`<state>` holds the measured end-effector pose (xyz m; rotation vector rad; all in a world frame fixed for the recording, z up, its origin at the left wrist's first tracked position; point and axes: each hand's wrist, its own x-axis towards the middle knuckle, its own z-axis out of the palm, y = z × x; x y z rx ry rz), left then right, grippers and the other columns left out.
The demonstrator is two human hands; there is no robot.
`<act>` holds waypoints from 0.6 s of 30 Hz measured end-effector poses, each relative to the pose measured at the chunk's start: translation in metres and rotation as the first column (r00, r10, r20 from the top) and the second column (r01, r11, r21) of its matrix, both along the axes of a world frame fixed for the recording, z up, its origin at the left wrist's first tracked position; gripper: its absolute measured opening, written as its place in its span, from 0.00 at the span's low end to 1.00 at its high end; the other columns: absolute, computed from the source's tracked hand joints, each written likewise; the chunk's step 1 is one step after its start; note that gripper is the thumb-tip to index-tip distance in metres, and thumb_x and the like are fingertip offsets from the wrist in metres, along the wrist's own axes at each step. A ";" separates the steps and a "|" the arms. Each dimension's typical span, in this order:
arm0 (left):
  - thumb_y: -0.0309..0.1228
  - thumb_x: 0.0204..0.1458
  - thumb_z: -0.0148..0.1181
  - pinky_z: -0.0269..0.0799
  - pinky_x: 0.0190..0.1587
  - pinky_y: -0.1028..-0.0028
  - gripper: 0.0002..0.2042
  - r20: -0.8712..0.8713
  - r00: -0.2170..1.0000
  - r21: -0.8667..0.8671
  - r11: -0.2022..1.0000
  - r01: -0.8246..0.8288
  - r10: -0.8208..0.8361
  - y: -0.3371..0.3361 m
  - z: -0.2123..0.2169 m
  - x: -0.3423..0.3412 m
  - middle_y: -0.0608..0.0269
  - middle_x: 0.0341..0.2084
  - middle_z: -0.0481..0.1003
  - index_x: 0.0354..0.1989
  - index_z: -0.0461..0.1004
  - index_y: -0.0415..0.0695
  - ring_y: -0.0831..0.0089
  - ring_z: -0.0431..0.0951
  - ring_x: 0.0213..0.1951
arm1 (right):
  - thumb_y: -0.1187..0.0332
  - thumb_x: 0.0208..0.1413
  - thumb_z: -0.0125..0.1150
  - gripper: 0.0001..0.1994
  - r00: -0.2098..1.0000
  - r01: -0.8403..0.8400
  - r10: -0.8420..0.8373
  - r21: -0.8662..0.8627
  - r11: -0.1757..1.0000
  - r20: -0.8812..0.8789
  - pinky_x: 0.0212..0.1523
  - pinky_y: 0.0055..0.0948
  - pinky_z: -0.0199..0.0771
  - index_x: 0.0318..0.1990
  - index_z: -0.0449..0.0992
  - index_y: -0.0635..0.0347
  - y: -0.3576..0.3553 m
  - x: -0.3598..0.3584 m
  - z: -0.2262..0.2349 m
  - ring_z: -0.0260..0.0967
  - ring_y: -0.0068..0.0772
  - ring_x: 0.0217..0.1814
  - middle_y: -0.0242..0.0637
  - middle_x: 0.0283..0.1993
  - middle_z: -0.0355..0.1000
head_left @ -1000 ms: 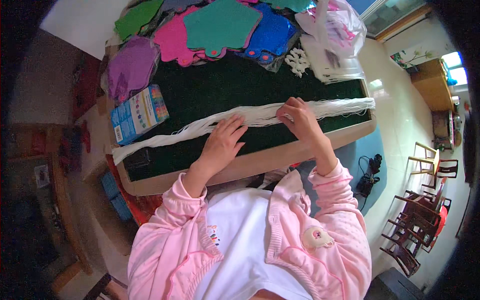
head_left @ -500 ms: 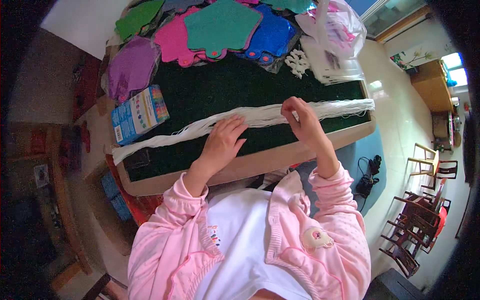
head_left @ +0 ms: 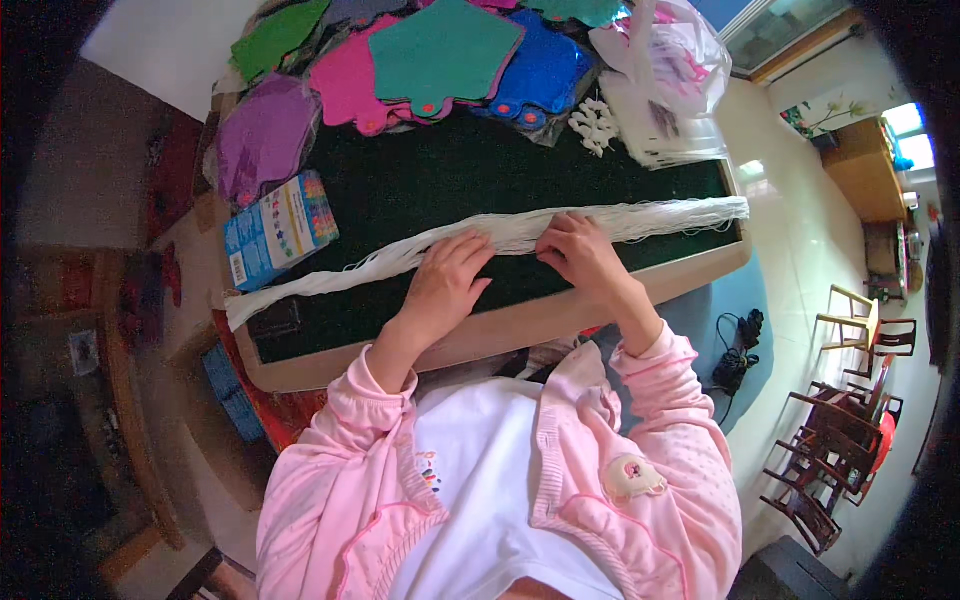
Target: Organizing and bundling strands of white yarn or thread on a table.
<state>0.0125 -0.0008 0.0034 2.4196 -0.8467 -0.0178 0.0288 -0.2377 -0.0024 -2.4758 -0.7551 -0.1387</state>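
Dark green tabletop (head_left: 450, 170) supports the white strand bundle (head_left: 680, 217), laid crosswise. Left hand (head_left: 446, 278): flat on the bundle, fingers extended. Right hand (head_left: 582, 250): fingers curled at the bundle; pinch cannot be determined. Beyond: coloured flat pieces (head_left: 445, 50).

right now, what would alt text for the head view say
A person's left hand and right hand are on a long bundle of fine white strands laid across a dark green tabletop. Beyond it lie colourful flat cut-outs and a white plastic bag, with a blue-and-white box to the left.
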 end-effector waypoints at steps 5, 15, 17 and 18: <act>0.27 0.42 0.60 0.57 0.59 0.64 0.19 0.000 1.000 -0.002 1.000 0.004 -0.004 0.002 -0.003 0.000 0.56 0.51 0.67 0.46 0.71 0.40 0.61 0.64 0.56 | 0.72 0.38 0.62 0.06 1.000 0.006 -0.006 0.018 1.000 -0.030 0.36 0.36 0.62 0.26 0.72 0.56 0.001 -0.004 0.008 0.64 0.41 0.36 0.35 0.29 0.66; 0.27 0.43 0.60 0.56 0.59 0.64 0.19 0.006 1.000 0.012 1.000 0.005 -0.005 0.001 -0.002 -0.001 0.56 0.52 0.66 0.46 0.70 0.39 0.61 0.63 0.56 | 0.74 0.39 0.60 0.06 0.996 -0.025 0.025 0.011 1.000 -0.086 0.39 0.36 0.61 0.27 0.70 0.59 0.007 -0.009 0.015 0.64 0.42 0.38 0.36 0.29 0.66; 0.27 0.43 0.60 0.58 0.58 0.63 0.19 0.006 1.000 0.010 1.000 0.008 -0.008 0.002 -0.003 0.000 0.56 0.52 0.66 0.47 0.70 0.40 0.60 0.64 0.56 | 0.75 0.40 0.60 0.06 0.995 -0.036 0.041 0.056 0.998 -0.087 0.38 0.35 0.63 0.28 0.70 0.59 0.006 -0.010 0.021 0.64 0.42 0.36 0.37 0.29 0.65; 0.27 0.43 0.60 0.58 0.58 0.63 0.19 0.006 1.000 0.009 1.000 0.007 -0.007 0.000 -0.001 -0.001 0.56 0.52 0.66 0.47 0.70 0.40 0.60 0.64 0.56 | 0.76 0.41 0.59 0.06 0.994 -0.047 0.056 0.100 0.994 -0.089 0.37 0.34 0.64 0.28 0.69 0.60 0.005 -0.011 0.024 0.64 0.42 0.35 0.37 0.29 0.65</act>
